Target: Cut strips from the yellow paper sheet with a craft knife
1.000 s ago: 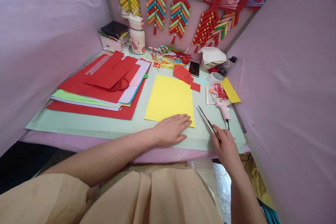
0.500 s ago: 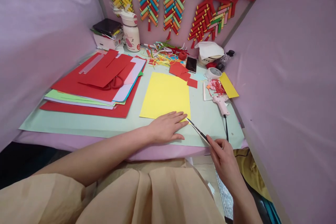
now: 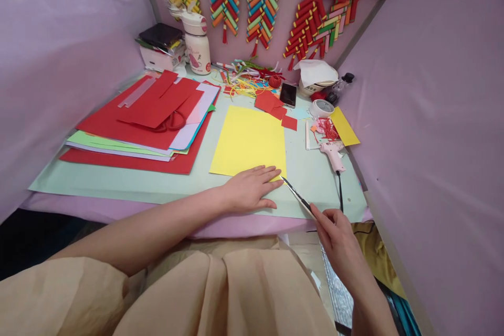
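Note:
A yellow sheet of paper (image 3: 250, 139) lies flat on the pale green table top. My left hand (image 3: 254, 189) rests spread on its lower right corner, fingers pointing right. In my right hand (image 3: 334, 228), near the table's front edge, is a slim dark-and-silver tool (image 3: 298, 197), which looks like a knife or scissors seen edge-on. Its tip touches or nearly touches the sheet's lower right corner, beside the fingertips of my left hand.
Stacked red and coloured papers (image 3: 137, 110) lie left, with red-handled scissors (image 3: 173, 121). Behind are a white bottle (image 3: 197, 47), paper scraps (image 3: 252, 84), a phone (image 3: 288, 95) and a bowl (image 3: 317, 81). A pink glue gun (image 3: 333, 156) and tape roll (image 3: 323, 108) are right.
The view has shifted very slightly. Both hands, the tool and the yellow sheet keep nearly the same places.

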A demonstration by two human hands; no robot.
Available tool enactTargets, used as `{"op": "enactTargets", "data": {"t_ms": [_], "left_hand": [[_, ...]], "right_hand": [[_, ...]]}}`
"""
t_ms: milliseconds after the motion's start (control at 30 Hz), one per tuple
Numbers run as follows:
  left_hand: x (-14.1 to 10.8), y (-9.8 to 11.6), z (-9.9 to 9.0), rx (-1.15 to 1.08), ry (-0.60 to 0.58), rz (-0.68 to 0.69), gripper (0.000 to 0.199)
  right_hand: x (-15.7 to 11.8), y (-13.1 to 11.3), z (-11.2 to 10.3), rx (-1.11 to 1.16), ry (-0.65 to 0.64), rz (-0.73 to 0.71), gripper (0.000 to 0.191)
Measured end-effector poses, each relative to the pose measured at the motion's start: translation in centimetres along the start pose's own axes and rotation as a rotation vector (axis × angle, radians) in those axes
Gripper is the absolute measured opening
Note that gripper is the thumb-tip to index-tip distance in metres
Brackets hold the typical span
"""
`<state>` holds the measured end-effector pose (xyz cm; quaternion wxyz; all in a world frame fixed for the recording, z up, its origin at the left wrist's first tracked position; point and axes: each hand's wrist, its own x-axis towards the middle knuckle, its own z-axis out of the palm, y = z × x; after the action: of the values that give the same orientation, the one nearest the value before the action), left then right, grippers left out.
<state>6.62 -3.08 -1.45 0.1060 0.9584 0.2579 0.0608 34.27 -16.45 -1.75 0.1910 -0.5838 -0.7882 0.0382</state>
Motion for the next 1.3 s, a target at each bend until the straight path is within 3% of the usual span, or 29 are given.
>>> {"op": "enactTargets", "data": {"t_ms": [200, 367, 633, 1100, 1300], "left_hand": [[-0.1, -0.1, 0.3, -0.014, 0.031, 0.010, 0.067], [-0.1, -0.1, 0.2, -0.018, 0.027, 0.011, 0.069], [-0.1, 0.0, 0.0, 0.000, 0.004, 0.002, 0.068], [0.0, 0.1, -0.1, -0.036, -0.004, -0.009, 0.070], [-0.4, 0.2, -1.1, 0.007, -0.014, -0.023, 0.077]], "right_hand": [[-0.8, -0.6, -1.1, 0.000, -0.068, 0.032, 0.050], [-0.1, -0.8, -0.6, -0.015, -0.028, -0.018, 0.049], [-0.2, -1.0, -0.8, -0.020, -0.089, -0.028, 0.049], [0.4, -2.7, -0.8, -0.042, -0.122, 0.018, 0.043], [0.0, -2.6, -0.5, -0.021, -0.122, 0.028, 0.044]]}}
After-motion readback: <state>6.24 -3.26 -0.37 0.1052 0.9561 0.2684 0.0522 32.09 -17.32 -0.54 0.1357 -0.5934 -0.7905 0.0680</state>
